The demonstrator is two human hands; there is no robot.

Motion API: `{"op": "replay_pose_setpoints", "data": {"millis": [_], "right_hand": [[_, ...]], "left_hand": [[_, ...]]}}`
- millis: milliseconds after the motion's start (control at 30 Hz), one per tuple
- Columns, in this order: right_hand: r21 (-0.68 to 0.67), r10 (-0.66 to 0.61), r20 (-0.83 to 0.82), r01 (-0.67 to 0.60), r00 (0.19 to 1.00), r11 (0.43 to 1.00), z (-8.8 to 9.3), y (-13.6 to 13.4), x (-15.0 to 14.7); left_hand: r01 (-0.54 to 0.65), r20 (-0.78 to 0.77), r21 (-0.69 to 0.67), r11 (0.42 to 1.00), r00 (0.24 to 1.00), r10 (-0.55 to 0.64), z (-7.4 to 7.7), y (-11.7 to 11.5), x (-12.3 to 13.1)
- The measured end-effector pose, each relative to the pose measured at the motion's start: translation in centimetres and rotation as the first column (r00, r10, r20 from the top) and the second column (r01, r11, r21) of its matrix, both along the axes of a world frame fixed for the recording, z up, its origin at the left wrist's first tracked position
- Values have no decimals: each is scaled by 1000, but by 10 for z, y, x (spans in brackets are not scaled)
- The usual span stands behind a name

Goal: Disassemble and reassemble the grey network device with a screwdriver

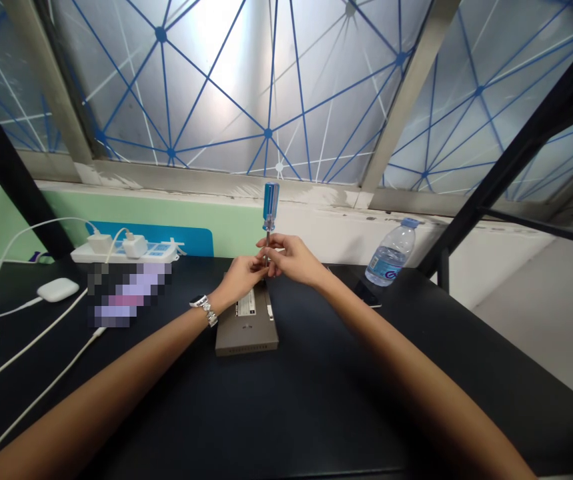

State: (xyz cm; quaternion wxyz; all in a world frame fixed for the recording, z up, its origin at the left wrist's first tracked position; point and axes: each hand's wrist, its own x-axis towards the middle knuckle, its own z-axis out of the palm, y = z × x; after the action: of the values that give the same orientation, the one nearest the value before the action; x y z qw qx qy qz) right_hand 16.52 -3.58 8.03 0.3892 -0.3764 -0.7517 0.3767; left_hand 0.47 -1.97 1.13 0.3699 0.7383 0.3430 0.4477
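A screwdriver with a clear blue handle [271, 205] stands upright over the far end of a flat grey metal box [247, 330] lying on the black table [316, 407]. My left hand [243, 275], a silver watch on its wrist, pinches the screwdriver's metal shaft low down. My right hand [291, 259] closes its fingers round the same shaft just beside and above the left. The handle sticks up free above both hands. The tip is hidden behind my fingers.
A water bottle with a blue cap [391, 254] stands at the right, a dark phone [369, 295] at its foot. A white power strip with chargers [126, 249], white cables [26, 347] and a white earbud case [58, 289] lie at the left. The table edge falls away right.
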Motion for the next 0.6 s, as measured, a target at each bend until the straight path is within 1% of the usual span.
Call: {"op": "replay_pose_setpoints", "data": {"millis": [100,200,267,367,433,500,600], "right_hand": [[66,-104,-24,106,994,992,-4,3,1],[70,-146,-18,147,989,987,-5,7,4],[78,-152,4,151,988,985,-3,8,6],[91,-151,20,149,988,985,-1,9,8],[92,-121,25,118,992,989,-1,10,9],[94,-86,23,83,996,992,-1,10,9],[85,-58,16,56,998,995,-2,10,8]], "left_hand": [[18,41,-40,999,999,-16,1,-2,1],[19,65,-75,997,998,-15,3,-3,-2],[40,54,-93,995,998,-35,5,-3,-6],[116,13,-131,985,993,-115,9,-1,-14],[163,-10,-137,977,986,-166,10,1,-19],[177,-25,-122,977,983,-181,11,2,-22],[168,-23,-95,981,985,-171,10,3,-22]]}}
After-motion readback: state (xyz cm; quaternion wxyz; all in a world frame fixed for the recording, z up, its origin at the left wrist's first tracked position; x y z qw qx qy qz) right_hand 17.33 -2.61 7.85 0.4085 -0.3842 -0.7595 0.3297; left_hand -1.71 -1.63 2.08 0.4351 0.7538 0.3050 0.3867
